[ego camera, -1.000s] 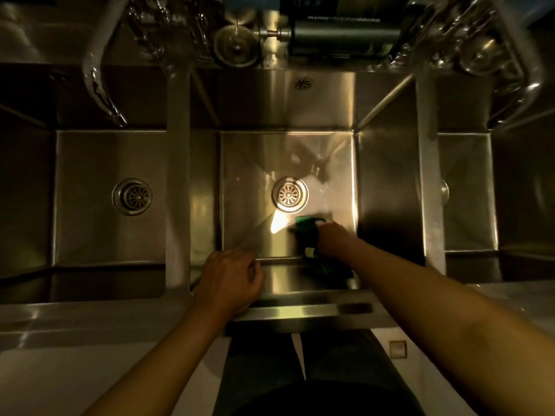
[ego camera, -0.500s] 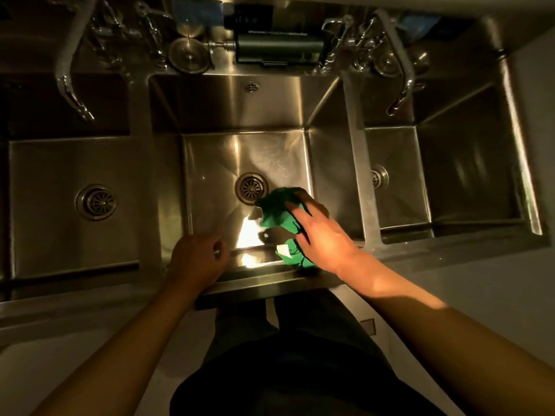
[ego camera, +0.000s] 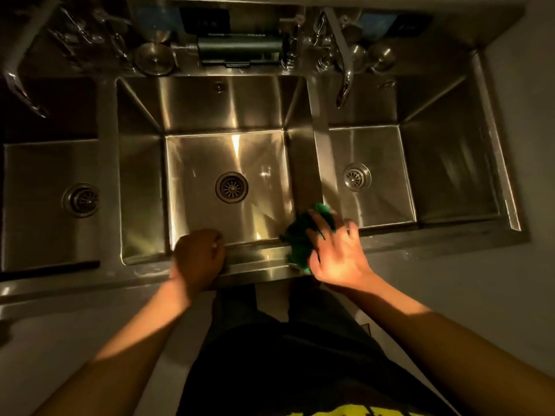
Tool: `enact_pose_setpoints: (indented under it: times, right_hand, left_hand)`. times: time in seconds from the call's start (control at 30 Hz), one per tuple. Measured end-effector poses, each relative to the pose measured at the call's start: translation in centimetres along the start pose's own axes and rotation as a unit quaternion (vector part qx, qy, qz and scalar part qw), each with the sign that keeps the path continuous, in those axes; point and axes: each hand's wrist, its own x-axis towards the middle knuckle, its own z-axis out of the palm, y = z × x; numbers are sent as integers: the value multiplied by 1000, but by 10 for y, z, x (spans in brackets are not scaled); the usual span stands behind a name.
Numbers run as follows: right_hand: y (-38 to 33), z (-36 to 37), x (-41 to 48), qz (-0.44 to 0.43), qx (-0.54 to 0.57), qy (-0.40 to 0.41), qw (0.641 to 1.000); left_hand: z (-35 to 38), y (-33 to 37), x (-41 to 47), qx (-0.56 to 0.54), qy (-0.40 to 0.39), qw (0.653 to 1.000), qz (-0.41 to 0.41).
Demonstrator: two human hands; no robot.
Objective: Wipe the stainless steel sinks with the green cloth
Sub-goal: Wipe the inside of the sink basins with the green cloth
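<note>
Brushed steel sinks (ego camera: pixel 192 163); right hand (ego camera: pixel 339 256) presses crumpled green cloth (ego camera: pixel 297 238) on rim (ego camera: pixel 261 259).

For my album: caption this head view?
Right hand presses green cloth at the sink divider; left hand rests on the front rim.

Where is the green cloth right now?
In the head view, the green cloth sits right of centre under the right hand, on the front rim at the divider between the middle sink and right sink.

The cloth (ego camera: pixel 300 238) was seen to be green. The sinks (ego camera: pixel 207 151) were rendered in brushed silver steel, the drains (ego camera: pixel 231 187) patterned with radial slots. Black clothing (ego camera: pixel 285 355) was marked with yellow print (ego camera: pixel 345 411).
</note>
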Motion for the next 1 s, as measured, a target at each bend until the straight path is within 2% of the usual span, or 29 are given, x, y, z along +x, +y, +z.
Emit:
enact_pose_setpoints:
  times: [0.17, 0.27, 0.4, 0.57, 0.73, 0.83, 1.0]
  right_hand:
    - [29, 21, -8, -79, 37, 31, 996]
    - [57, 26, -13, -105, 46, 16, 993]
    - [103, 35, -30, -128, 63, 28, 989]
    - [196, 41, -61, -46, 97, 31, 994]
    - [278, 38, -84, 11, 73, 35, 997]
    - [295, 41, -92, 42, 73, 66, 994]
    - [273, 44, -85, 75, 82, 110, 988]
  left_hand:
    - [46, 79, -16, 25, -58, 998, -13]
    - [64, 116, -25, 8, -32, 999, -12]
    - [77, 160, -25, 37, -16, 999, 7]
    - [92, 212, -31, 25, 6, 1000, 17]
    - [105, 249, -30, 48, -31, 997, 56]
    - [108, 254, -26, 53, -30, 997, 46]
    - [110, 245, -26, 92, -49, 992, 64]
